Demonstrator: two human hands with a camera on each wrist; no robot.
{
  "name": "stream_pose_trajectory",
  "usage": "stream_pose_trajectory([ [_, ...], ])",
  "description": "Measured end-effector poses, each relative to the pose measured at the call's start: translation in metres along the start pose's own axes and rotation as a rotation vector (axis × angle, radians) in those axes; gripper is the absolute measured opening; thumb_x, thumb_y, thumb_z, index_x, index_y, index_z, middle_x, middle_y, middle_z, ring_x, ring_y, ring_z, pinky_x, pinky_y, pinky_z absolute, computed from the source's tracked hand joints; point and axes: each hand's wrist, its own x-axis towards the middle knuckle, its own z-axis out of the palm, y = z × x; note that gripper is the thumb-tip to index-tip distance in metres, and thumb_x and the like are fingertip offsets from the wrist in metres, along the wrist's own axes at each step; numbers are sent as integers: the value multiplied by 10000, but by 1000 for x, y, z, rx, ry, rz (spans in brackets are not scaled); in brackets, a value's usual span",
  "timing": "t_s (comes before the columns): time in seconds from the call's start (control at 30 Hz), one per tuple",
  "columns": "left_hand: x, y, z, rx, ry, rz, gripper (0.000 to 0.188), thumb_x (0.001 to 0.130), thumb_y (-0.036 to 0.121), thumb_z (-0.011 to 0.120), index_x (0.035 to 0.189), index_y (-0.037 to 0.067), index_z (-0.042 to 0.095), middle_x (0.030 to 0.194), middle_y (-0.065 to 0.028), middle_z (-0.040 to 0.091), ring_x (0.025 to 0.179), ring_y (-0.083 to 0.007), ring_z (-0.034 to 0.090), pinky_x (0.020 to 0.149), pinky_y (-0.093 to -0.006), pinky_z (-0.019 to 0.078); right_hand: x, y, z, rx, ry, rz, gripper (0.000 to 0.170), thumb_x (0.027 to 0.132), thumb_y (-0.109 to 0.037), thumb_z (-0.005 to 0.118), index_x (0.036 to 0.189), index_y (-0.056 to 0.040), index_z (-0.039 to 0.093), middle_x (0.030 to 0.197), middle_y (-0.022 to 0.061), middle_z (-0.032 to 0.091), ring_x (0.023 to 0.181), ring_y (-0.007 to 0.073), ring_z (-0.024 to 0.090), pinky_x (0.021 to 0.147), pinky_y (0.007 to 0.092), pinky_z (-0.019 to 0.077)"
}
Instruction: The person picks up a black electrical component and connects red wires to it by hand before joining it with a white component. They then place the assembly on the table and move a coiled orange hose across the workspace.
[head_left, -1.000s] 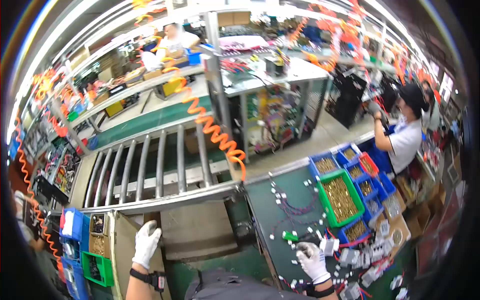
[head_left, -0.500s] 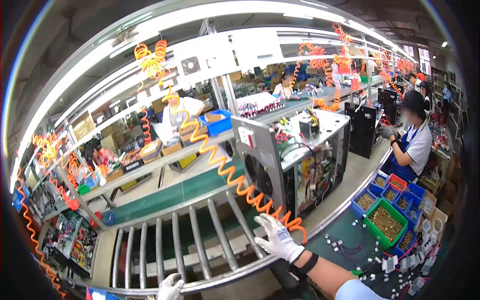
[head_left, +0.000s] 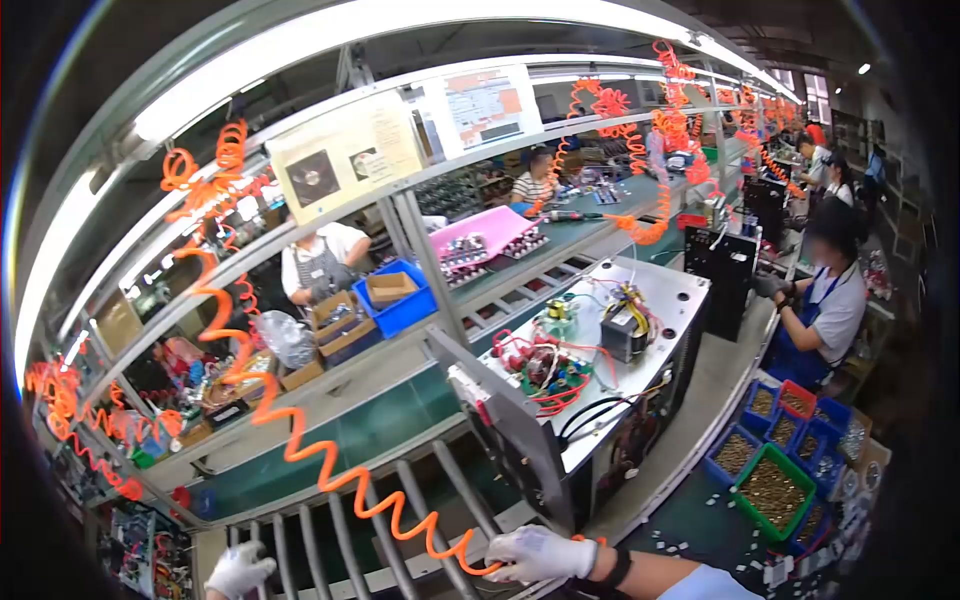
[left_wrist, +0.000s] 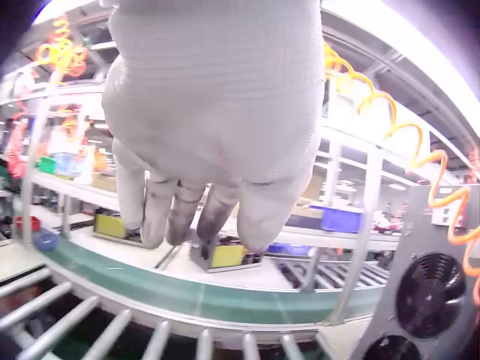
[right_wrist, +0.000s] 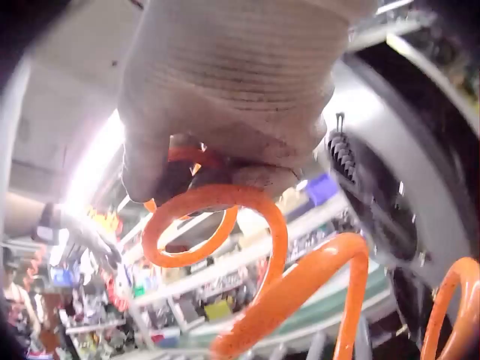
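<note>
My right hand (head_left: 540, 556), in a white glove, is at the lower end of an orange coiled hose (right_wrist: 289, 296). In the right wrist view its fingers curl round a loop of that hose. Beyond it stands an electrical cabinet (head_left: 500, 410), with a grey fan panel and wiring on its white top. The left hand (head_left: 240, 570), also gloved, is held over the left part of the metal rollers (head_left: 345, 545). Nothing is in its grasp; the left wrist view shows its fingers (left_wrist: 154, 217) hanging loose and slightly bent.
To the right, a green bin (head_left: 775, 495) and several blue bins (head_left: 735, 452) hold small metal parts. A person in a blue apron (head_left: 835, 310) works farther along the line. Across the green conveyor (head_left: 265, 458) is a blue crate (head_left: 405, 310). Printed sheets (head_left: 345, 165) hang overhead.
My right hand left the bench with the white connectors, reached up to the hose, and now grips it. The left hand moved left over the rollers. My view tilted up.
</note>
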Motion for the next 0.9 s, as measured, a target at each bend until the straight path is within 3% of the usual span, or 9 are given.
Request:
stream_pose_trajectory([
  [0.03,17,22,-6,94,109,152,435,792,245,671,1116,-42,619,1075,-235,664,1028,-376,634,899,-439,498,-13,-8,-14,-49,175,-170,311,775,-286,761,976,-81,642,766,89,618,665,257,635,594,364,483],
  [0.17,74,188,-20,-34,283,849,660,788,301,709,1297,-54,485,1330,-298,492,1249,-447,461,1043,-472,380,-86,-67,-91,-302,523,119,234,644,-184,839,752,-50,681,785,106,687,632,269,655,578,347,512],
  [0.27,85,307,-22,-81,346,1260,704,789,323,706,1356,-4,446,1424,-254,415,1342,-440,357,1096,-525,293,-130,-101,-95,-545,828,469,223,632,-171,806,775,-50,684,780,109,672,630,260,643,590,359,505],
  [0.33,96,357,-2,-167,393,1502,668,835,333,664,1366,-1,432,1387,-249,443,1285,-430,409,1066,-520,310,-153,-110,-76,-649,979,530,222,624,-119,790,799,-42,678,759,110,652,652,270,633,603,365,494],
  [0.47,105,388,29,-222,407,1534,425,820,337,648,1081,1,653,970,-185,649,1012,-381,561,1023,-485,338,-158,-140,-29,-577,1244,635,219,626,-83,781,807,-38,665,751,111,630,686,282,613,621,370,473],
  [0.57,104,384,16,-171,272,1536,387,807,342,665,1032,27,670,928,-185,641,978,-383,563,906,-500,389,-149,-164,-8,-711,1232,739,221,629,-77,778,814,-33,666,766,110,627,700,281,607,628,370,466],
  [0.7,98,369,15,-154,374,1527,313,786,290,695,954,30,648,975,-178,617,945,-388,556,820,-485,426,-150,-183,15,-755,1376,800,196,653,-68,768,819,-10,682,770,99,626,722,250,615,630,347,470],
  [0.87,85,338,-1,-25,399,1595,263,723,267,741,832,50,640,745,-160,597,744,-370,580,678,-470,452,-170,-183,17,-659,1382,942,189,665,-71,761,816,11,682,757,111,619,673,245,611,610,350,465],
  [0.9,79,328,-4,76,545,1695,280,710,282,749,815,51,631,757,-148,591,775,-370,568,713,-460,445,-174,-180,13,-657,1384,928,186,680,-90,752,827,8,692,745,114,614,661,244,610,602,350,462],
])
